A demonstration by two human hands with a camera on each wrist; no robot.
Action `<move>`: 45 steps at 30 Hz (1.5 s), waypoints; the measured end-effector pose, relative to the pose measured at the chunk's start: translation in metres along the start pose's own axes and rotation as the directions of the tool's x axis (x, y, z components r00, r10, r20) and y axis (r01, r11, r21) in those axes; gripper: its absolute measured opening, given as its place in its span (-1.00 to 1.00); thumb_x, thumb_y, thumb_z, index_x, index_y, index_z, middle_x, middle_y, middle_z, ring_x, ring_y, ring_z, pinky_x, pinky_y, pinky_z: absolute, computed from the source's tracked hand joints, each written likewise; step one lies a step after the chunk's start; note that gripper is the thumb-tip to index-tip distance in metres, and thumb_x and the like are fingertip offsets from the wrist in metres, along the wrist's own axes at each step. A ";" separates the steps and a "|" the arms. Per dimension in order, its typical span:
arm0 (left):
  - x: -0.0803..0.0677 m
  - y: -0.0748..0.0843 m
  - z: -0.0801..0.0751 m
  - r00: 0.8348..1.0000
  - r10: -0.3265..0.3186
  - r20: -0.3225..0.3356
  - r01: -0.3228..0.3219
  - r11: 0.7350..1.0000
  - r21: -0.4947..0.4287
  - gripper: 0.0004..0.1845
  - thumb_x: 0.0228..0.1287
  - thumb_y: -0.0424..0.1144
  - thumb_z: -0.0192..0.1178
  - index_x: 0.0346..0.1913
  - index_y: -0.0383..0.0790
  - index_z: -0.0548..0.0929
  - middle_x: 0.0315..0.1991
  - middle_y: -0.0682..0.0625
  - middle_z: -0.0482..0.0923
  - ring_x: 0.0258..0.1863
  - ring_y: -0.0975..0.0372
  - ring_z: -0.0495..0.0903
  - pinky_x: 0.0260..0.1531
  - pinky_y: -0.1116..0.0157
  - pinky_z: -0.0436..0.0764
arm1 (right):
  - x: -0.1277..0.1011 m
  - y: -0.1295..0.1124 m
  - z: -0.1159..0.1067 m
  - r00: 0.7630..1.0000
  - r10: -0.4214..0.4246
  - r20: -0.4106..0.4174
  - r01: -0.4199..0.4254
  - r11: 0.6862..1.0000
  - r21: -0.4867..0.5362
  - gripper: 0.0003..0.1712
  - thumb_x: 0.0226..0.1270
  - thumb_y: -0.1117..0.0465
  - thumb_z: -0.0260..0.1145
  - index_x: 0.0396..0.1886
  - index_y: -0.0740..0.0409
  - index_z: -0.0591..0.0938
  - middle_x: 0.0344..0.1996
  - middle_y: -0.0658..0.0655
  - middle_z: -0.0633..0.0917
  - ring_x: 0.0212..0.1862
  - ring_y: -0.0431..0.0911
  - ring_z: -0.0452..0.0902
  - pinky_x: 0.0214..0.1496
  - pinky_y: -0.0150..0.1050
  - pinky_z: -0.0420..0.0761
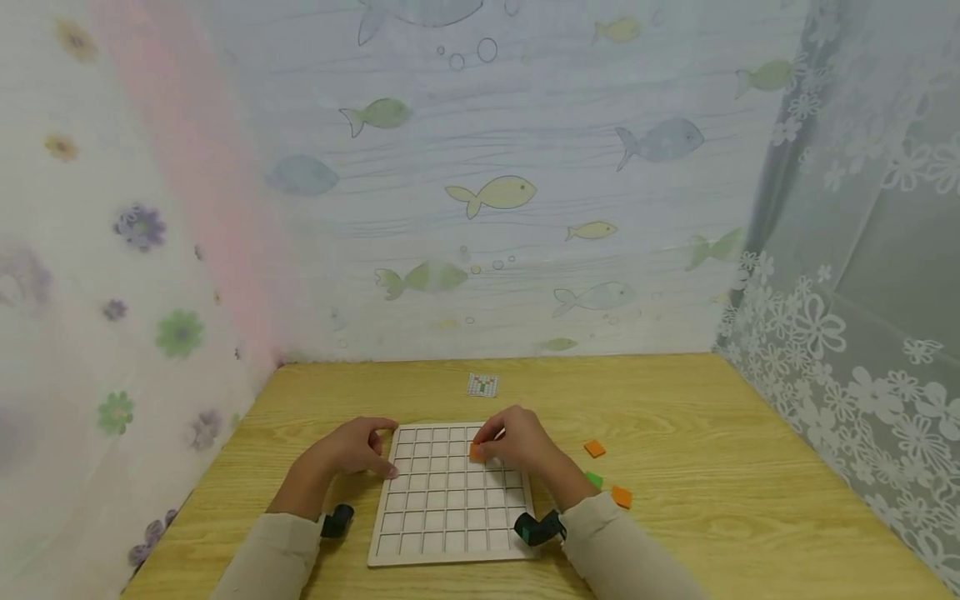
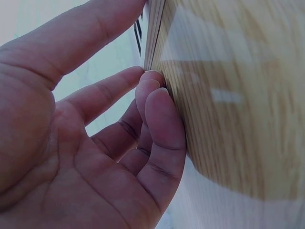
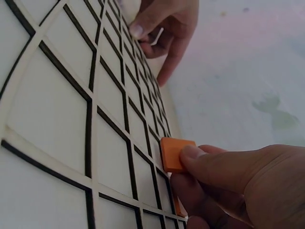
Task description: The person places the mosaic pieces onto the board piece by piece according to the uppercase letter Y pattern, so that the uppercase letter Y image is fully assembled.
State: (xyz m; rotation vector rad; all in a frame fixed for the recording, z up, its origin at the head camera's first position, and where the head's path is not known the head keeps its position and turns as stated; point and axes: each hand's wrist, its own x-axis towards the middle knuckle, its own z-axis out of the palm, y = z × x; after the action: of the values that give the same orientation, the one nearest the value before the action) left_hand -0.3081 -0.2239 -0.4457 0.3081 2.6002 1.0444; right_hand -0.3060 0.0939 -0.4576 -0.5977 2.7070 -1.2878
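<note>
Flatly, square orange tile (image 3: 177, 153) pinched, gridded wooden board (image 1: 448, 500)

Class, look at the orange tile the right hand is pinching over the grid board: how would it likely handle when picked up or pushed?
The orange tile looks flat and square, so probably stiff and unlikely to roll. It seems small and thin, likely light. Its smooth face might slip from the fingers.
</note>
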 end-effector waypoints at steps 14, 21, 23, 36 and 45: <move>-0.001 0.000 0.002 1.000 0.004 -0.011 -0.004 1.000 0.002 -0.08 0.05 -0.26 0.63 0.50 -0.23 0.44 -0.40 -0.07 0.48 -0.53 0.18 0.33 -0.50 0.23 0.36 | -0.001 0.001 0.007 0.999 -0.038 -0.004 0.038 0.998 -0.044 -0.94 0.33 0.24 0.51 -0.28 -0.01 0.87 -0.36 -0.11 0.79 -0.36 -0.24 0.64 -0.32 -0.30 0.64; -0.002 -0.001 0.002 1.000 0.008 -0.004 -0.008 1.000 0.006 -0.08 0.06 -0.25 0.62 0.51 -0.25 0.42 -0.41 -0.06 0.47 -0.52 0.19 0.34 -0.49 0.24 0.37 | -0.001 0.002 0.009 0.998 -0.063 -0.001 0.063 0.997 -0.051 -0.94 0.33 0.24 0.50 -0.29 -0.02 0.86 -0.36 -0.11 0.80 -0.36 -0.25 0.64 -0.32 -0.30 0.64; -0.002 0.000 0.002 1.000 0.006 -0.007 -0.006 1.000 0.008 -0.08 0.07 -0.26 0.62 0.51 -0.25 0.42 -0.41 -0.06 0.47 -0.52 0.19 0.34 -0.50 0.24 0.37 | -0.001 0.002 0.009 0.998 -0.061 0.001 0.061 0.997 -0.052 -0.95 0.33 0.23 0.50 -0.28 -0.01 0.86 -0.36 -0.13 0.79 -0.36 -0.26 0.65 -0.31 -0.30 0.64; -0.002 0.002 0.001 1.000 0.002 -0.015 -0.002 1.000 0.005 -0.08 0.05 -0.27 0.62 0.51 -0.23 0.43 -0.43 -0.06 0.46 -0.54 0.19 0.32 -0.51 0.24 0.35 | 0.000 0.002 0.009 0.999 -0.052 0.003 0.052 0.997 -0.049 -0.96 0.32 0.17 0.52 -0.28 0.01 0.86 -0.37 -0.15 0.79 -0.32 -0.26 0.65 -0.25 -0.27 0.65; -0.001 0.001 0.000 1.000 0.004 -0.007 -0.004 1.000 -0.004 -0.08 0.07 -0.28 0.61 0.51 -0.23 0.42 -0.45 -0.05 0.45 -0.55 0.19 0.30 -0.52 0.24 0.34 | 0.000 0.004 0.010 0.999 -0.040 0.005 0.040 0.998 -0.054 -0.95 0.33 0.15 0.53 -0.29 -0.01 0.87 -0.39 -0.15 0.78 -0.33 -0.25 0.64 -0.25 -0.27 0.64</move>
State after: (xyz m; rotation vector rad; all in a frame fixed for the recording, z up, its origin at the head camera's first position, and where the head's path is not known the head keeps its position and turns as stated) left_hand -0.3073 -0.2234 -0.4450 0.3088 2.6047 1.0539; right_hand -0.3052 0.0891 -0.4669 -0.6624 2.7475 -1.2246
